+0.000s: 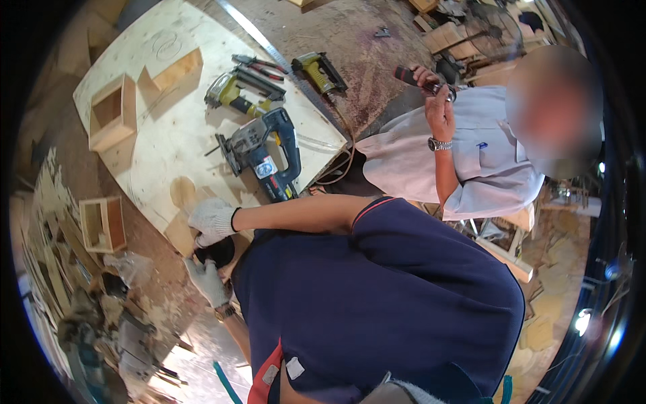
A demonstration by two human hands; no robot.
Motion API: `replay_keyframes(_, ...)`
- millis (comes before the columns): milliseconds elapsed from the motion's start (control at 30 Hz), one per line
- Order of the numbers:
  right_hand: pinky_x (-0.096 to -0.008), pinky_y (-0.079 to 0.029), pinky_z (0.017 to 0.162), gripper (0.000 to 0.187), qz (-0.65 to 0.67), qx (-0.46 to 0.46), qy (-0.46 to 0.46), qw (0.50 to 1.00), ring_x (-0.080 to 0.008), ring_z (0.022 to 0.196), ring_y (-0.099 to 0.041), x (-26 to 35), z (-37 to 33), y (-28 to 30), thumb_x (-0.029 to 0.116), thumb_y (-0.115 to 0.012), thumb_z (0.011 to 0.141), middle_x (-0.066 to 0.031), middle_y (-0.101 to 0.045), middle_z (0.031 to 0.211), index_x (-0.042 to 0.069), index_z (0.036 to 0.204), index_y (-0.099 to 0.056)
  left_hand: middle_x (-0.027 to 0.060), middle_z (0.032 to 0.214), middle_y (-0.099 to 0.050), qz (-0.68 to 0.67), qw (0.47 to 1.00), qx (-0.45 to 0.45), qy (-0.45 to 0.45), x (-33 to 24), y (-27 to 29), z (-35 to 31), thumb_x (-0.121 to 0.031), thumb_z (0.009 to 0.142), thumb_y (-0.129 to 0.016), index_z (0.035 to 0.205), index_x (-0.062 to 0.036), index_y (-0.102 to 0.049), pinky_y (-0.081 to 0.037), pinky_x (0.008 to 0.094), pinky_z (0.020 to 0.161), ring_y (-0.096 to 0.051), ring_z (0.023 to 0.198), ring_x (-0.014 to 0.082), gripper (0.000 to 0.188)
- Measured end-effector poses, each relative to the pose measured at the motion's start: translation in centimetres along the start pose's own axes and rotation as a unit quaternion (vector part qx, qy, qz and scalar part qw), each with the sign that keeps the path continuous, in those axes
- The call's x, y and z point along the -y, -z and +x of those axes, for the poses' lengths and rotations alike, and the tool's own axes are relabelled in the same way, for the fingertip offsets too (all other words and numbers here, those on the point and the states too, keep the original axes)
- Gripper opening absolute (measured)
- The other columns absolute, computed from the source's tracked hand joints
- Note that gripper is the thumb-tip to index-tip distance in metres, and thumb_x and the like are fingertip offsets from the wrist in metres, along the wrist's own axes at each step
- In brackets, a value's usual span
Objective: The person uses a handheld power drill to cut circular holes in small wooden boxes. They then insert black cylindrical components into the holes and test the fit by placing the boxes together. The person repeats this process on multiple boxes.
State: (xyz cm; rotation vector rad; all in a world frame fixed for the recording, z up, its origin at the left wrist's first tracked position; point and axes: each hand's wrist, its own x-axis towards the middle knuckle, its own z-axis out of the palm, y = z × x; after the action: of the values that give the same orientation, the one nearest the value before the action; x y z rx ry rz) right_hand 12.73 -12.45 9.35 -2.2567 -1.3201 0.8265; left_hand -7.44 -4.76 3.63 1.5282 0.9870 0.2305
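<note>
My right hand (212, 221), in a pale knit glove, bends over the near corner of the plywood sheet (151, 172), its fingers curled. Just below it my left hand (209, 283), also gloved, has a watch at the wrist and bent fingers. A flat tan wooden piece (177, 233) lies against the right glove. Between my hands is a black object (219, 252) whose kind I cannot tell. What my fingertips pinch is hidden. Nearest on the sheet is a blue-black jigsaw (266, 155), lying on its side.
Beyond the jigsaw lie a green nail gun (245, 95), pliers (261, 66) and another nail gun (321, 74). An open wooden box (113, 116) sits on the sheet; another box (103, 225) is off its edge. At right, a co-worker (471, 128) holds a black cylindrical tool (406, 76).
</note>
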Motion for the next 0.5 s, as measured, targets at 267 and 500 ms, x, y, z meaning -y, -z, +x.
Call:
replay_keyframes(267,-0.0455,-0.056,0.077,0.049,0.048,-0.002,0.023,0.999,-0.0354,0.089,-0.073,-1.9,1.8,-1.7,0.057,-0.077,0.076,-0.0149,-0.075,0.088,0.011,0.090,-0.078,0.0118,0.103,-0.065,-0.068,0.997,0.023,0.019,0.1,0.8,0.5,-0.001,0.097,-0.067,0.153,0.0020,-0.036,-0.037,0.0205,0.045,-0.050,0.058,0.0069,0.064)
replay_keyframes(500,-0.0451,-0.056,0.078,0.048,0.101,0.018,0.048,0.993,-0.0343,0.090,-0.073,-3.0,2.8,-2.3,0.057,-0.078,0.074,-0.0137,-0.076,0.090,0.012,0.089,-0.080,0.0095,0.093,-0.061,-0.036,0.998,0.005,0.056,-0.4,0.9,0.5,-0.002,0.096,-0.069,0.156,-0.0012,-0.036,-0.034,0.0228,0.046,-0.047,0.053,0.0083,0.068)
